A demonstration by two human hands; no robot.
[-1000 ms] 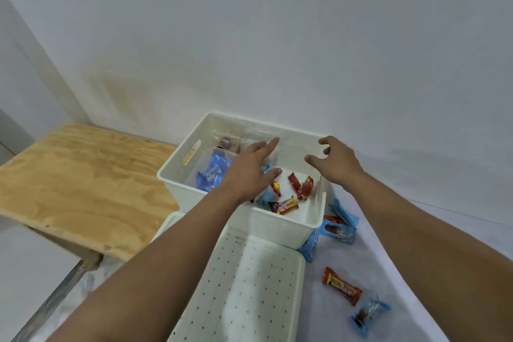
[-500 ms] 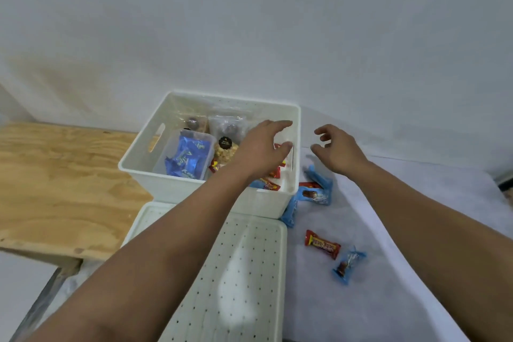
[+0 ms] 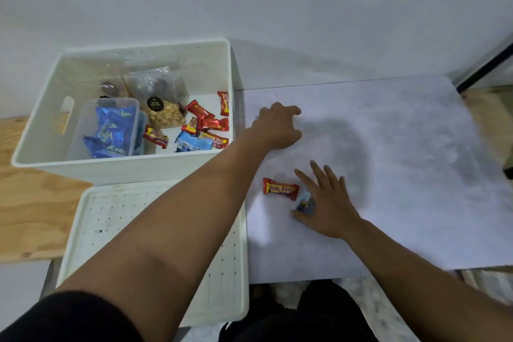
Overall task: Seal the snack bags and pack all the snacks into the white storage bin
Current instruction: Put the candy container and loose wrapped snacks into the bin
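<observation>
While the white storage bin (image 3: 133, 159) sits at the far left of the worktop (image 3: 402, 175), the person's two hands work on the white sheet to its right. The left hand (image 3: 277, 126) lies just beside the bin's right wall, knuckles up and fingers curled under; whether it grips anything cannot be told. The right hand (image 3: 326, 203) is nearer, fingers spread flat, pressing down on a blue-wrapped snack (image 3: 304, 203) that shows only partly under the palm and thumb. A red-and-yellow candy bar (image 3: 281, 189) lies free just left of that hand, touching or almost touching the blue wrapper. Inside the bin are a clear tub of blue packets (image 3: 111, 130) at the left, a clear bag of nuts (image 3: 163, 108) with a black round label behind it, another clear bag at the far wall, several red candy bars (image 3: 206, 119) and a light blue packet (image 3: 191, 143) on the right half of the floor. The bin's perforated white lid (image 3: 111, 216) lies flat in front of it, under the left forearm.
</observation>
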